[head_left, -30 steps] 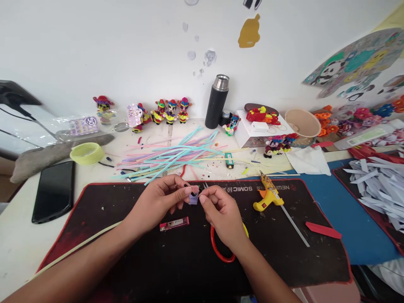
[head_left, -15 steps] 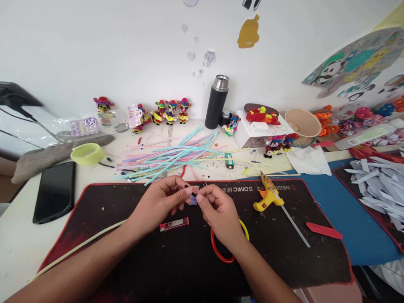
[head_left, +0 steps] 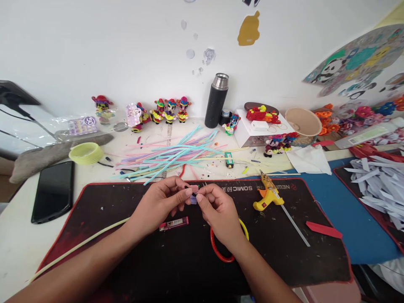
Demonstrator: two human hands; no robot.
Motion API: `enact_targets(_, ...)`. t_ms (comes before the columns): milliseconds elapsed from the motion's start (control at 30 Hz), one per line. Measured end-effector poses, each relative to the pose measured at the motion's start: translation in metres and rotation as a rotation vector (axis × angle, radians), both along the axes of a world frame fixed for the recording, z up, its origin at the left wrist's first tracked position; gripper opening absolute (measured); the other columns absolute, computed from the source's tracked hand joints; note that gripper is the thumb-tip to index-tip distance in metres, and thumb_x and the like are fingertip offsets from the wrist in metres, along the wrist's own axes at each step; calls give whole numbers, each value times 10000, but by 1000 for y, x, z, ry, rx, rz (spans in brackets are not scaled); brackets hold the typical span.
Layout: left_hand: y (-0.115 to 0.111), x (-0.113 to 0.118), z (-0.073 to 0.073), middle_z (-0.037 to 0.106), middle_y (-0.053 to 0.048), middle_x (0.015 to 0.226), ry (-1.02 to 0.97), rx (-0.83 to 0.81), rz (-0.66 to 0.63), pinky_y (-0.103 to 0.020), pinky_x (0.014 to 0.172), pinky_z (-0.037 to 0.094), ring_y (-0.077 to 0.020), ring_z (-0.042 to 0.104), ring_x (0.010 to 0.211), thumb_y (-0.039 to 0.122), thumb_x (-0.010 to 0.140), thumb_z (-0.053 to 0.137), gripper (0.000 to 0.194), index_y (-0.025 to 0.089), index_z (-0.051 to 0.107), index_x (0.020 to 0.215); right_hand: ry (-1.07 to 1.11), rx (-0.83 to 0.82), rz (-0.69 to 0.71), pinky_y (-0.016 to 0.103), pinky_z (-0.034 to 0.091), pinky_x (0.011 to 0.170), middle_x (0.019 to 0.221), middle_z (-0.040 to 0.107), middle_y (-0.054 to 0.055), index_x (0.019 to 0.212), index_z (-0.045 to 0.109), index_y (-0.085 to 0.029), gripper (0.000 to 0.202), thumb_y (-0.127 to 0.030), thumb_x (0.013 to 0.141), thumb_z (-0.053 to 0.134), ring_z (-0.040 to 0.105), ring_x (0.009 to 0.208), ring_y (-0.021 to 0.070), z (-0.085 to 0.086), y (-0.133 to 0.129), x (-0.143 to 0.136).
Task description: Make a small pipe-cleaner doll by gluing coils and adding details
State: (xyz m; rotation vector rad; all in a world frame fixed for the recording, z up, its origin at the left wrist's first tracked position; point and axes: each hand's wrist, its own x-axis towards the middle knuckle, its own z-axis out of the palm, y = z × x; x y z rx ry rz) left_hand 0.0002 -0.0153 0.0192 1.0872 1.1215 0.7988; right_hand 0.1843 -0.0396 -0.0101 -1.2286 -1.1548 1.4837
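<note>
Between my hands, above the black mat (head_left: 151,256), is a small pink and black piece (head_left: 195,189) with some purple below it. Its exact kind is too small to make out. My left hand (head_left: 167,200) pinches it from the left with thumb and fingertips. From the right, my right hand (head_left: 219,212) has thumb and forefinger closed on its dark edge. Under my right hand lie scissors (head_left: 217,251) with red and yellow handle loops, partly covered. A pink lighter (head_left: 174,224) rests on the mat just below my left fingers.
Colourful pipe cleaners (head_left: 176,153) lie in a pile behind the mat. A yellow glue gun (head_left: 268,195) sits to the right, near a red strip (head_left: 324,230). A black flask (head_left: 216,101) and several small figures (head_left: 170,111) stand by the wall. A phone (head_left: 53,191) lies left.
The view has shifted very slightly. Both hands keep nearly the same pose on the small piece.
</note>
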Motion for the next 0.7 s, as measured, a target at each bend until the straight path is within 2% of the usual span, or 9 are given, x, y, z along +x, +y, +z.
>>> enact_targets(133, -2, -1, 0, 678, -9, 749, 5, -43, -30, -186, 461, 402, -113, 560, 585, 537, 859, 800, 399, 171, 725, 997, -16, -2, -4, 236, 315, 453, 573, 469, -75, 876, 618, -239, 265, -478, 952, 703, 385, 472, 112, 2, 0, 1)
enact_targets(233, -3, -2, -1, 643, 6, 700, 57, -52, -41, -196, 461, 393, -112, 532, 561, 536, 845, 800, 394, 164, 722, 952, -51, 18, 10, 239, 270, 455, 574, 421, -93, 863, 599, -236, 217, -416, 956, 679, 301, 464, 98, 4, 1, 1)
enact_targets(333, -4, -1, -1, 595, 28, 641, 122, -27, -53, -206, 451, 358, -100, 469, 510, 531, 865, 764, 368, 171, 693, 885, -110, 70, 25, 245, 261, 480, 586, 416, -92, 845, 590, -229, 177, -356, 948, 657, 304, 498, 103, 6, 1, 2)
enact_targets(533, -1, -1, 0, 622, 8, 721, 192, 129, -83, -242, 603, 435, -130, 536, 642, 438, 894, 705, 275, 184, 659, 800, -270, 166, 64, 249, 272, 504, 565, 362, -104, 814, 578, -231, 114, -257, 920, 610, 325, 508, 110, 6, 0, 3)
enact_targets(633, 5, -1, 7, 666, -7, 755, 343, 260, -173, -251, 647, 428, -151, 569, 699, 360, 906, 656, 202, 194, 680, 792, -391, 249, 99, 252, 275, 518, 560, 355, -106, 818, 573, -237, 89, -204, 896, 602, 338, 499, 110, 4, 1, 5)
enact_targets(700, 10, -1, 14, 674, -1, 735, 477, 412, -275, -254, 646, 400, -149, 569, 683, 294, 901, 632, 165, 203, 681, 772, -469, 305, 115, 256, 273, 524, 568, 361, -101, 814, 566, -240, 95, -187, 886, 599, 349, 502, 112, 5, 2, 6)
